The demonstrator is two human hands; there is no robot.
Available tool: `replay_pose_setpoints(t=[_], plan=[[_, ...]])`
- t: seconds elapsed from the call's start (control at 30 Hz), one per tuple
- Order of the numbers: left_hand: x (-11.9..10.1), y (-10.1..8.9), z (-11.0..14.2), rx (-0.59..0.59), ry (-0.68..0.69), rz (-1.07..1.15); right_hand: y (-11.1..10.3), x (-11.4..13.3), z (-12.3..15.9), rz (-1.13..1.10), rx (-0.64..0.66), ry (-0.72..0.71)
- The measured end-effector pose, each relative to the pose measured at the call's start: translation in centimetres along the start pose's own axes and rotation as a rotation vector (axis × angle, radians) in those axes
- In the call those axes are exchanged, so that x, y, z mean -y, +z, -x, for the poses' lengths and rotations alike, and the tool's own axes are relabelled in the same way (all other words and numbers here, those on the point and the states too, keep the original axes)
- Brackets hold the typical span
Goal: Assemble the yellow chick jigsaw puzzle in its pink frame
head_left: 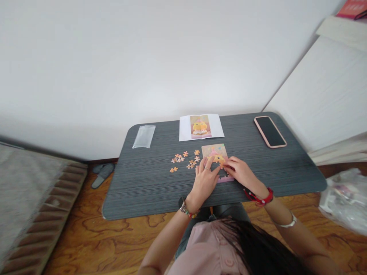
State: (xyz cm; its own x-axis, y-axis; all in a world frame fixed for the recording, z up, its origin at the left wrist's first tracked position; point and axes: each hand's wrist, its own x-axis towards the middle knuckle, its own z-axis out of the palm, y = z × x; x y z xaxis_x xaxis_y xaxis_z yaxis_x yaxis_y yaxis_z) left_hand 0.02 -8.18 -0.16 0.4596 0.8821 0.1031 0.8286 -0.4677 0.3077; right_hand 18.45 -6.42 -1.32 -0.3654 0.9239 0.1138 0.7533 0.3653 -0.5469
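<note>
A partly assembled jigsaw puzzle (213,149) lies flat on the dark table, with a yellow cartoon figure on it and a dark gap in its lower middle. My left hand (204,178) rests on its left side, fingers stretched apart over the pieces. At the right side of the gap, my right hand (240,172) has its fingers drawn together at a small orange puzzle piece (221,165), partly hidden by the fingertips. Several loose puzzle pieces (180,157) are scattered left of the puzzle.
Behind the puzzle lies a creased sheet with a printed picture (200,128). A clear plastic bag (144,136) is at the table's back left, and a phone (270,131) at the right. The table (137,191) stands against a white wall (160,57).
</note>
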Motion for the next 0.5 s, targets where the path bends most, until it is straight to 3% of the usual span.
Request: replay_pose_setpoints(t=[0.27,0.5], plan=[[0.0,0.0,0.0,0.007,0.001,-0.017,0.2,0.3,0.4,0.019,-0.078,0.027],[-0.1,0.1,0.0,-0.002,-0.006,-0.037,0.3,0.8,1.7,0.196,-0.101,-0.043]])
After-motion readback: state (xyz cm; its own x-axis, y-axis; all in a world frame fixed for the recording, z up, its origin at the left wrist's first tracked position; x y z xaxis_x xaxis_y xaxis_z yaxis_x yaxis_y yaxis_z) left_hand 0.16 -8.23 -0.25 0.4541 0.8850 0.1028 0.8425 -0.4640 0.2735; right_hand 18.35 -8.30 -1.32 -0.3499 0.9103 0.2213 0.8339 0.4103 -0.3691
